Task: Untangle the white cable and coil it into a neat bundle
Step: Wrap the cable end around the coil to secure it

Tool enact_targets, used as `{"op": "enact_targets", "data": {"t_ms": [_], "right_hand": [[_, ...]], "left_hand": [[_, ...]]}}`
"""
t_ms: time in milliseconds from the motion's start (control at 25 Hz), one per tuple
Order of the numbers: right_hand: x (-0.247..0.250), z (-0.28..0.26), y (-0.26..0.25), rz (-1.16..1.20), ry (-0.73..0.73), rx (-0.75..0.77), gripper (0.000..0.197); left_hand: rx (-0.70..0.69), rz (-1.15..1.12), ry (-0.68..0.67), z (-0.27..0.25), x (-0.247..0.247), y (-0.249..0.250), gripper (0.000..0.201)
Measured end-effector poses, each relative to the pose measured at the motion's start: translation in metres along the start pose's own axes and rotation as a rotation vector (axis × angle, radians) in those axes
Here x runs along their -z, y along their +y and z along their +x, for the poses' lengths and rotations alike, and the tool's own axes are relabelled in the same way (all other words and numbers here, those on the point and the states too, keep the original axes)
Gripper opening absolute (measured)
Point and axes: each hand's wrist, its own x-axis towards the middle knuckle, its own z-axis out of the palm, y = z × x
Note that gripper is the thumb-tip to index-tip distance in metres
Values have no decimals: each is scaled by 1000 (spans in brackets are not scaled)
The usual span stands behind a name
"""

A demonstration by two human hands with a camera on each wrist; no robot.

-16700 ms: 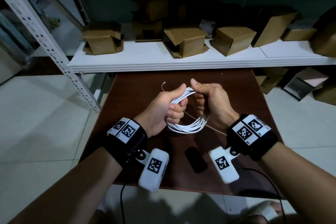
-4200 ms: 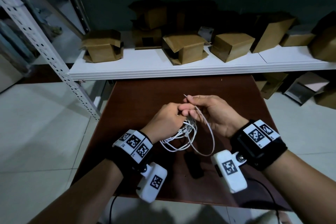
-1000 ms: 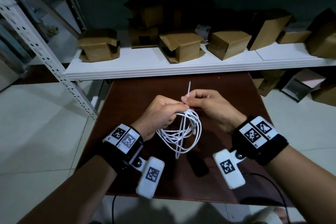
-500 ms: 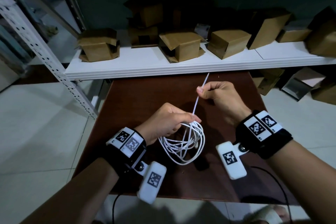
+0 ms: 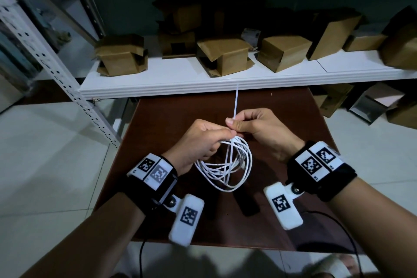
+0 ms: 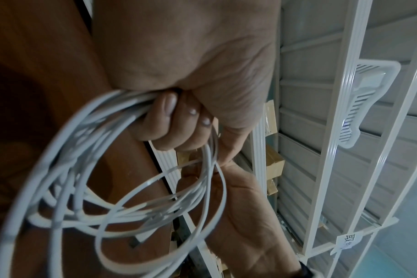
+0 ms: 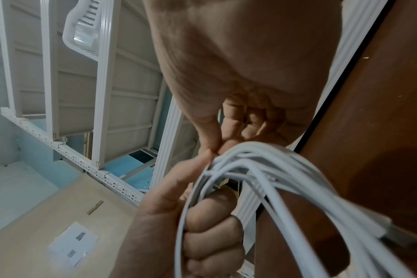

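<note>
White cable (image 5: 228, 165) loops hang from left hand (image 5: 200, 140) fist; right hand (image 5: 255, 128) fingers pinch free end pointing upward.

I see bare surface (image 5: 171, 108) left and right of the hands; shelf (image 5: 203, 83) edge blocks ahead, black object (image 5: 247, 203) below.

Brown table (image 5: 171, 110) (dark wood); black object (image 5: 248, 204) lying on it.

The white cable (image 5: 228, 171) looked like smooth, slightly glossy plastic. The counter (image 5: 162, 117) was dark brown, polished wood. Boxes (image 5: 225, 54) were matt cardboard; the shelf (image 5: 180, 74) was white-painted.
</note>
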Motion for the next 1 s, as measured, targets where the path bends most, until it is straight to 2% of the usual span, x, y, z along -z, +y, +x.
{"op": "enact_targets", "data": {"t_ms": [160,360,640,720,840,1000], "right_hand": [[1,-2,-4,-34,18,-8,15],[1,-2,-3,-50,90,-6,17],[14,4,-8,59,359,4,16],[14,2,-9,50,334,6,16],[11,-1,-9,38,219,-20,21],[11,0,-8,78,64,-105,27]], "left_hand": [[-30,-10,-45,-4,-7,-5,33],[-21,0,-25,0,-8,-7,23],[19,22,-59,2,-15,-11,21],[23,29,-61,1,-15,-11,21],[14,38,-58,0,-13,-9,21],[-17,-65,4,1,-5,-3,23]]}}
